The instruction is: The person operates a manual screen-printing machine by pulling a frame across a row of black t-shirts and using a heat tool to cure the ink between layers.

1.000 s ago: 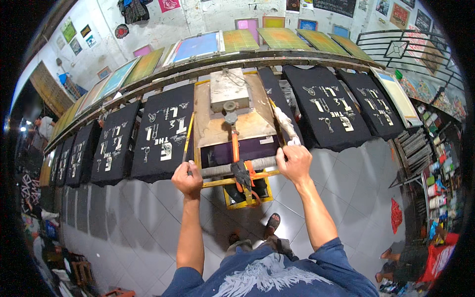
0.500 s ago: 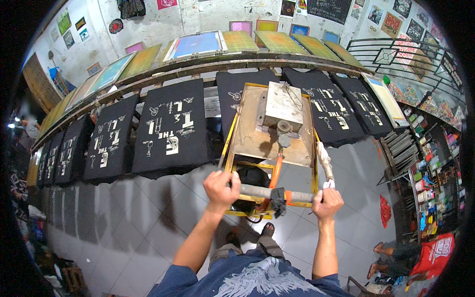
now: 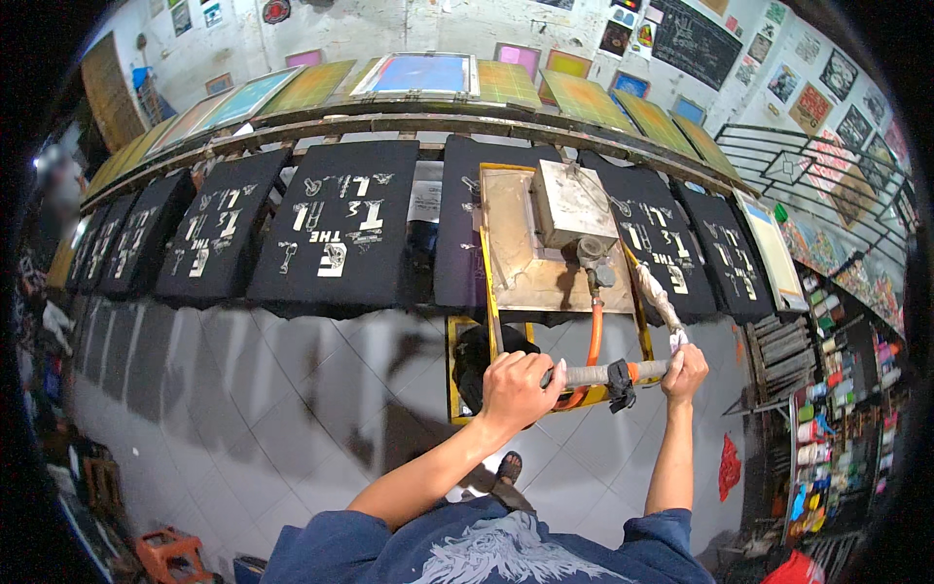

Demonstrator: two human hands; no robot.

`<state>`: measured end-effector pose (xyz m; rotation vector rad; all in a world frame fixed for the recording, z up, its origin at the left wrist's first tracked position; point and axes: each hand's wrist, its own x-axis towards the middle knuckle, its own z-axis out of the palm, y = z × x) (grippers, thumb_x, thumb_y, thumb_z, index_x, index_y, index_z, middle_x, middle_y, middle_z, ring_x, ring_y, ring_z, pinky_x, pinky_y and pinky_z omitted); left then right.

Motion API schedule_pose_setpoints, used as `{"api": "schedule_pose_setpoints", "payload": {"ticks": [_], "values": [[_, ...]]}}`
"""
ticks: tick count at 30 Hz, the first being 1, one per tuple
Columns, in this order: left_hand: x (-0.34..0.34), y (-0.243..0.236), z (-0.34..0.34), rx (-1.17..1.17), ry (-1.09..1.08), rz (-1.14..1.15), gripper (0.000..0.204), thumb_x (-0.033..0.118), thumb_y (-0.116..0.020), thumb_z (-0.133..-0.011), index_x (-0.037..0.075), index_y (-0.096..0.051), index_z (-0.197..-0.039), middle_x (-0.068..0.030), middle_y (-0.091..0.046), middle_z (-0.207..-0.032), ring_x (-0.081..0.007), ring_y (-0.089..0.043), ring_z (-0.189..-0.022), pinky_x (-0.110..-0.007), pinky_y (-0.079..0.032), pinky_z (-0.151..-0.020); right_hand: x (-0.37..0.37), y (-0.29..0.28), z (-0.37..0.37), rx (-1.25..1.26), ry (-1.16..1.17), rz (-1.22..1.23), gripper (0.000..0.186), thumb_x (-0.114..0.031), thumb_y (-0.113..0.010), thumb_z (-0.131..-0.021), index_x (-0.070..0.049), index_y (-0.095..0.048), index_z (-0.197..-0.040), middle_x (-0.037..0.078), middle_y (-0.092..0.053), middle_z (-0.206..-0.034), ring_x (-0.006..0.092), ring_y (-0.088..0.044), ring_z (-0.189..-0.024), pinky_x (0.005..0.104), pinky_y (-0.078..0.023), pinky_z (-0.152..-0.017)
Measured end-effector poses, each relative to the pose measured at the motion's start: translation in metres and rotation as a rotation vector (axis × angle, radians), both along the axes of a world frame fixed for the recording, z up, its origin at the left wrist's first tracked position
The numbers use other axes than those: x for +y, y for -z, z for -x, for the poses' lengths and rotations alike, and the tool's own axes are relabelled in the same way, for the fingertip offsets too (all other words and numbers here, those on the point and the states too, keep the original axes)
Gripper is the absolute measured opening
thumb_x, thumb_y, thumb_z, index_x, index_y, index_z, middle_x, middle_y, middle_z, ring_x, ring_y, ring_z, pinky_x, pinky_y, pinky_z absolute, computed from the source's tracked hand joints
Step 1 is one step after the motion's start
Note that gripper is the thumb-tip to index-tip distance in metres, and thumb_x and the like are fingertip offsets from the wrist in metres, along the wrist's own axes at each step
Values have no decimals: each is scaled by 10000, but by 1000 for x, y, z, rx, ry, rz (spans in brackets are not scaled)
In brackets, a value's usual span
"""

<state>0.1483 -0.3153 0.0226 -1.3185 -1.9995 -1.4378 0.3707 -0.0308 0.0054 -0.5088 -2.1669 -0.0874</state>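
Firmly, the fingers of the left hand [image 3: 519,391] curl round the left end of a grey-wrapped bar [image 3: 587,376], leaving no visible gap; those of the right hand [image 3: 685,374] close on its right end, right beside the white wrapping [image 3: 659,295] of a side arm. Between the two hands, a black wrap [image 3: 621,385] hangs on the bar, and an orange hose [image 3: 596,336] runs up to a metal fitting [image 3: 593,258]. Beyond that, a boxy metal housing [image 3: 576,202] sits on a broad tan panel [image 3: 516,273] edged by a yellow frame [image 3: 484,234]. This panel stands over part of a black shirt [image 3: 457,248]; whether they touch, I cannot tell. Printed black shirts [image 3: 336,219] lie in a row to either side, with colourful framed screens [image 3: 413,74] propped behind and grey floor tiles [image 3: 292,389] below.
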Motion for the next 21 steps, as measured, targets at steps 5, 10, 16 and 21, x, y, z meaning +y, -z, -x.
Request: {"api": "schedule_pose_setpoints", "payload": {"ticks": [5,10,16,21], "values": [[19,6,-10,37,-173,-28,277,160,-766,-831,126,-588,-621,-62,-576,-563,-273,-583,-515,-402,-443,-535,14,6,-3,16,-31,-2,280,-141,-508,-921,-33,-452,-668,160,-430,-621,357,-458,-572,467,-331,-559],[19,9,-11,143,-246,20,296,131,-758,-801,127,-548,-592,-69,-538,-545,-281,-556,-498,-396,-426,-521,6,5,-5,52,-39,34,258,-75,-572,-862,-42,-431,-649,145,-427,-611,348,-442,-562,455,-328,-556],[20,11,-16,115,-307,5,341,136,-724,-835,83,-515,-571,-100,-502,-534,-301,-511,-490,-412,-397,-513,0,-7,-6,20,-77,117,238,-123,-648,-837,-76,-489,-666,132,-527,-655,351,-529,-620,469,-396,-603],[26,9,-21,107,-352,-28,350,139,-717,-853,64,-510,-581,-99,-479,-535,-303,-488,-493,-411,-383,-514,3,-10,-9,33,-117,103,231,-147,-664,-851,-91,-521,-679,117,-546,-658,335,-551,-630,457,-413,-606]]}}
